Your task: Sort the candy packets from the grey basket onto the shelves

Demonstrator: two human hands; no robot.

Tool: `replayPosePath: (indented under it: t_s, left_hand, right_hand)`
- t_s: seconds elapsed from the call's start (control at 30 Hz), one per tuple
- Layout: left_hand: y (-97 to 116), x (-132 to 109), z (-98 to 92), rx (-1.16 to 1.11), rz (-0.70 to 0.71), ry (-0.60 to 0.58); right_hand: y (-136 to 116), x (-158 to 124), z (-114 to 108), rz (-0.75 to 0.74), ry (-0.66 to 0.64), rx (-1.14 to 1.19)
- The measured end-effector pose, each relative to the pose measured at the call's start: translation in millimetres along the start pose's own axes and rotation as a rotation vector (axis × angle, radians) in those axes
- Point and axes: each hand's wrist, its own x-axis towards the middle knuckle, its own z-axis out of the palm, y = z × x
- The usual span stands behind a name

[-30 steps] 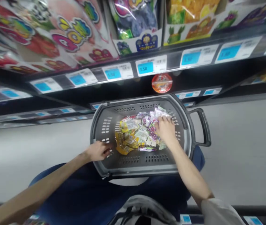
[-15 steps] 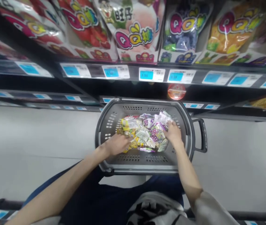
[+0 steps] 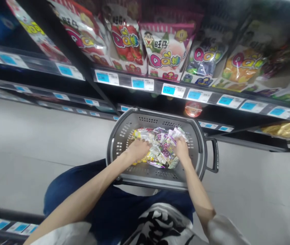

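Note:
A grey plastic shopping basket rests on my lap in front of a shop shelf. A heap of small colourful snack packets lies inside it. My left hand presses onto the left side of the heap, fingers closed over yellow packets. On the right side of the heap, my right hand grips purple and white packets. Both forearms reach forward into the basket.
Large candy bags stand in rows on the shelf above, over blue price tags. A round red sticker hangs below the shelf edge. The basket's handle sticks out to the right. Grey floor lies on both sides.
My left hand left the basket's left rim and moved right onto the packets. My right hand stayed on the heap's right side. The view tilted up, showing more of the shelf.

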Motion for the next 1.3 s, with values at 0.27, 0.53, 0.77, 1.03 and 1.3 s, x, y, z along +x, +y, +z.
replayPosePath:
  t_s: [0.27,0.53,0.77,1.03,1.3]
  left_hand:
    - [9.2,24.2,9.5,0.024,0.073,0.001]
    - [13.2,19.7,15.4,-0.031,0.050,0.105]
    - [3.3,31.4,5.5,-0.133,-0.098,0.054]
    - [-6.9,43.3,-17.6,-0.776,-0.088,0.248]
    - [-2.2,45.1,-19.6,-1.192,0.200,0.392]
  right_hand:
    - [8.9,2.3,0.7,0.014,0.084,0.020]
    - [-4.5,4.5,-2.6,-0.102,-0.050,0.339]
    - [-17.8,4.0,-15.2,-0.265,-0.104,0.493]
    - [-39.0,40.4,-78.3,-0.148,-0.127,1.380]
    - [-34.3,43.1,-63.5,0.284,-0.071,1.922]
